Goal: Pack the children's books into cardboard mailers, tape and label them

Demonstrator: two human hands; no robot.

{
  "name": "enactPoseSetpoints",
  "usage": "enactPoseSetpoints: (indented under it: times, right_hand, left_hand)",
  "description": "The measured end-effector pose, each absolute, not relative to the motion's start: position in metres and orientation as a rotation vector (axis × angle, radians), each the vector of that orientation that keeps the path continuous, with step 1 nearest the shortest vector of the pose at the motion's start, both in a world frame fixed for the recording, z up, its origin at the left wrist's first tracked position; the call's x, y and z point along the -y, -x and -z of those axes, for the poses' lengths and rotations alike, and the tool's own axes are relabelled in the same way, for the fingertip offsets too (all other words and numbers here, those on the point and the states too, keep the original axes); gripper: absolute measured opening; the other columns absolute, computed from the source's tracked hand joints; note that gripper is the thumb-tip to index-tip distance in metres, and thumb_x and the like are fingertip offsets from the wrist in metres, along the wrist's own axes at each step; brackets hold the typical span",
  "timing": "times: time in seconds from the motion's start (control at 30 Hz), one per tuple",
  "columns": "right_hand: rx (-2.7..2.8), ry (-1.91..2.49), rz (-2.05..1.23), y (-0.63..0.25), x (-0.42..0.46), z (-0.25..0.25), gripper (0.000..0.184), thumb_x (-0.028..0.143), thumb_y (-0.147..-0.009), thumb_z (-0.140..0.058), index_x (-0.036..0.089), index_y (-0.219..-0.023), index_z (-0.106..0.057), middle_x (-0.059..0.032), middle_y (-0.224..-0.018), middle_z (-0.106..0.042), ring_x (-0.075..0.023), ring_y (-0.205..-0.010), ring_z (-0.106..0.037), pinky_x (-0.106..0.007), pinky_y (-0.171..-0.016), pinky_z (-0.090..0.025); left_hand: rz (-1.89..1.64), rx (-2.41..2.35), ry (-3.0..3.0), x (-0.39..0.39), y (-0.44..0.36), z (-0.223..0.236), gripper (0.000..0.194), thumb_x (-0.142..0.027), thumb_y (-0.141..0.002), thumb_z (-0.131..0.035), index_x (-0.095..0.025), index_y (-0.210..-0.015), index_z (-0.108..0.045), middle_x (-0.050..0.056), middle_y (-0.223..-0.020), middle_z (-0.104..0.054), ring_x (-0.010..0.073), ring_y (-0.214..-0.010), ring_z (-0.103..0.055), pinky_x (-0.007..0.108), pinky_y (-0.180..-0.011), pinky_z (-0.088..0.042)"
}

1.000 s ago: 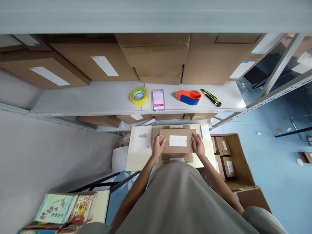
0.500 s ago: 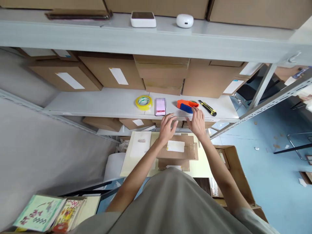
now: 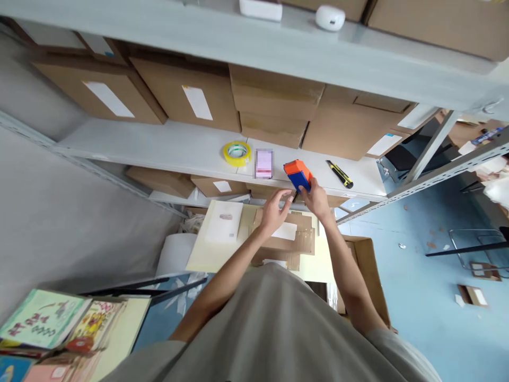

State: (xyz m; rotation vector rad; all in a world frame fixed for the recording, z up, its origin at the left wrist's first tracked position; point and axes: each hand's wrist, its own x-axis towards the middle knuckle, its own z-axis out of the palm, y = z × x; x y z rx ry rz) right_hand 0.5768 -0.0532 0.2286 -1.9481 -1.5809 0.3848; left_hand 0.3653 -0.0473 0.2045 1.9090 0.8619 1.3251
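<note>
My right hand (image 3: 316,200) is closed around an orange and blue tape dispenser (image 3: 298,174), which it holds tilted over the front edge of the shelf. My left hand (image 3: 275,211) is just left of the dispenser's lower end. Its fingers are apart and slightly curled, and nothing shows in them. On the shelf (image 3: 178,151) lie a roll of clear yellow tape (image 3: 237,153), a phone (image 3: 264,163) with a lit screen, and a yellow and black utility knife (image 3: 340,174) to the right.
Cardboard boxes (image 3: 274,93) line the back of the shelf. Below stands a pale table (image 3: 201,252) with a taped carton (image 3: 304,228) and a white pad (image 3: 225,220). An open box (image 3: 371,265) stands at right. A white earbud case (image 3: 330,18) sits on the upper shelf.
My right hand has taken hold of the tape dispenser and lifted it off the shelf toward me, turning it. My left hand stays close by. The view has shifted and tilted slightly.
</note>
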Motion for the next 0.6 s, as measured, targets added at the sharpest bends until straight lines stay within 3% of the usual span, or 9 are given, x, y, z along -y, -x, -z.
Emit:
enactPoseSetpoints:
  times: [0.07, 0.17, 0.4, 0.6]
  right_hand:
    - [1.489, 1.681, -0.632, -0.555, 0.091, -0.219, 0.051, 0.071, -0.112, -0.066, 0.023, -0.129, -0.066, -0.0162, -0.114, -0.087, -0.0356, -0.101, -0.081, -0.050, -0.097, -0.066]
    - [1.289, 1.403, -0.953, -0.519, 0.137, -0.206, 0.062, 0.086, -0.104, -0.073, 0.027, -0.124, -0.066, -0.0110, -0.116, -0.087, -0.0307, -0.108, -0.082, -0.046, -0.102, -0.067]
    - [1.107, 1.439, -1.081, -0.465, 0.180, -0.193, 0.067, 0.090, -0.099, -0.078, 0.029, -0.124, -0.067, -0.0080, -0.115, -0.082, -0.0287, -0.108, -0.077, -0.048, -0.106, -0.067]
    - [1.127, 1.592, -1.042, -0.436, 0.188, -0.186, 0.068, 0.092, -0.101, -0.072, 0.028, -0.124, -0.063, -0.0060, -0.111, -0.076, -0.0269, -0.102, -0.072, -0.043, -0.100, -0.064]
  left_hand:
    - [-1.286, -0.900, -1.779, 0.069, -0.347, -0.195, 0.033, -0.056, -0.118, -0.070, -0.025, -0.127, -0.077, 0.011, -0.120, -0.087, 0.0259, -0.110, -0.085, 0.042, -0.101, -0.071]
    - [-1.217, -0.940, -1.625, 0.100, -0.321, -0.181, 0.037, -0.062, -0.112, -0.078, -0.026, -0.117, -0.078, 0.008, -0.110, -0.087, 0.0242, -0.101, -0.086, 0.040, -0.094, -0.072]
    - [-1.128, -0.988, -1.401, 0.143, -0.285, -0.166, 0.045, -0.069, -0.103, -0.088, -0.025, -0.107, -0.078, 0.006, -0.104, -0.086, 0.0222, -0.094, -0.086, 0.038, -0.092, -0.074]
    - [-0.987, -0.914, -1.442, 0.144, -0.260, -0.159, 0.039, -0.064, -0.108, -0.083, -0.025, -0.105, -0.079, 0.005, -0.105, -0.083, 0.0212, -0.093, -0.082, 0.035, -0.087, -0.070]
